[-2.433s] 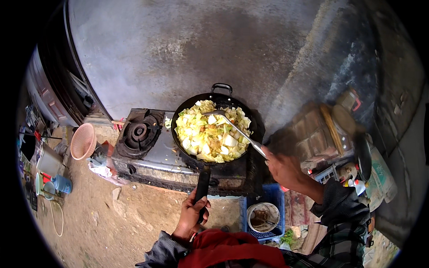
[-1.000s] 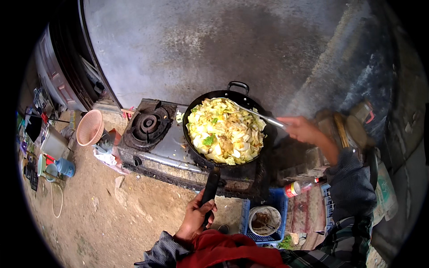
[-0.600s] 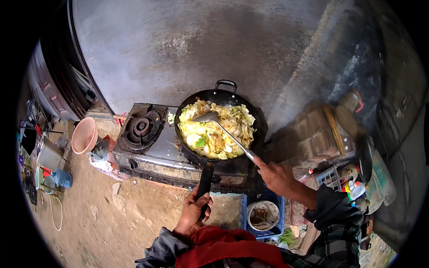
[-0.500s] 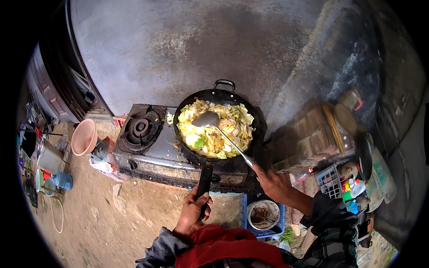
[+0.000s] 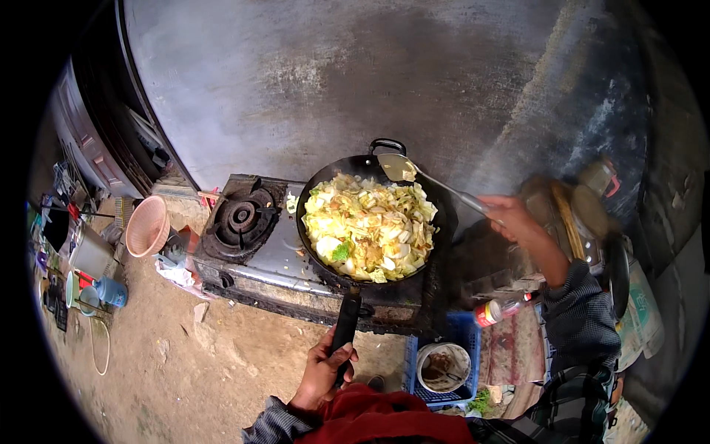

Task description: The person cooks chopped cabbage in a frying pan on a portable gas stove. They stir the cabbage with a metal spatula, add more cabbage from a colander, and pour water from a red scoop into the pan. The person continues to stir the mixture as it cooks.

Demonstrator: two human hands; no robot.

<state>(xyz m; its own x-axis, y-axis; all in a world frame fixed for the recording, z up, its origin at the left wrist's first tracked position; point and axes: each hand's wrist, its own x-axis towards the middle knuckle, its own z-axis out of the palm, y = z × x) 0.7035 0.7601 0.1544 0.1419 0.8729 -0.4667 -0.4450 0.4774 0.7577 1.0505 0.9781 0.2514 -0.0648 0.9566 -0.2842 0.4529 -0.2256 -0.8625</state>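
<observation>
Wok [image 5: 441, 222] stands beside a burner [image 5: 242, 216], grey wall [image 5: 429, 66] close behind.

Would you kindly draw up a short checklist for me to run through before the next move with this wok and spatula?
1. Left hand closed around the long black handle: ok.
2. Right hand gripping the spatula: ok.
3. Spatula blade clear of the loop handle: cannot tell; they look close, contact uncertain.
4. All chopped cabbage inside the wok: not ok; a pale scrap lies on the stovetop.
5. Flame under the wok: cannot tell; the wok hides it.
</observation>
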